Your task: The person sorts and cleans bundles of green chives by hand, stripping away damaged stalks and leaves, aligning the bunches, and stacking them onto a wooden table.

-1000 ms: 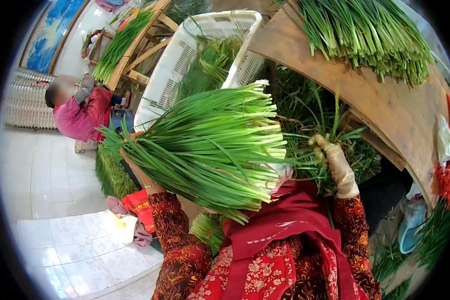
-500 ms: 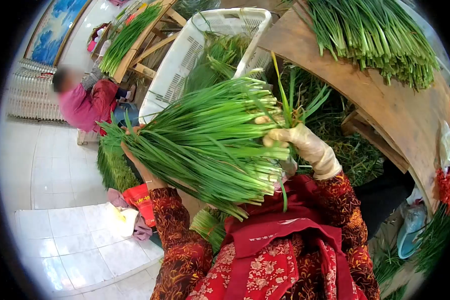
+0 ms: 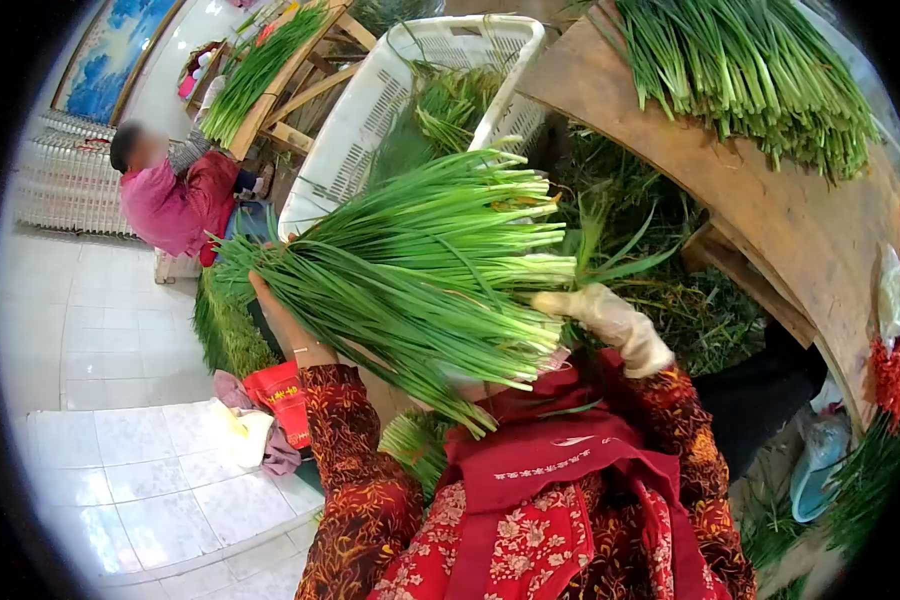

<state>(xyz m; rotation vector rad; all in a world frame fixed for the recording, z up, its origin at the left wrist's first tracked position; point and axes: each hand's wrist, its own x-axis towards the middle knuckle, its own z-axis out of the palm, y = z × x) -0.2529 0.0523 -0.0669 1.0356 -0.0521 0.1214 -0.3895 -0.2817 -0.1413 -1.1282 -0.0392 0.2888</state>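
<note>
A large bunch of garlic chives [image 3: 420, 270] lies across the middle of the view, leaf ends left, pale cut stems right. My left hand [image 3: 272, 305] is closed around the leafy end, its fingers mostly hidden beneath the leaves. At the stem ends, my right hand [image 3: 610, 318], in a pale thin glove, has fingers stretched toward the lower stems, seeming to touch them. Some loose, blurred chive blades [image 3: 610, 255] are just above the right hand, apart from the bunch. A smaller bundle of chives [image 3: 415, 452] sits below, beside my left sleeve.
A white plastic crate [image 3: 345, 130] holding greens stands beyond the bunch. More chives [image 3: 760, 90] lie on a wooden board [image 3: 770, 215] at right. Trimmed leaves [image 3: 715, 320] are heaped below it. Another person [image 3: 175, 200] sits at far left by a chive-laden bench [image 3: 270, 75].
My right hand has moved slightly down from the stem ends. The loose blades beside it have come away and dropped. My left hand keeps hold of the bunch.
</note>
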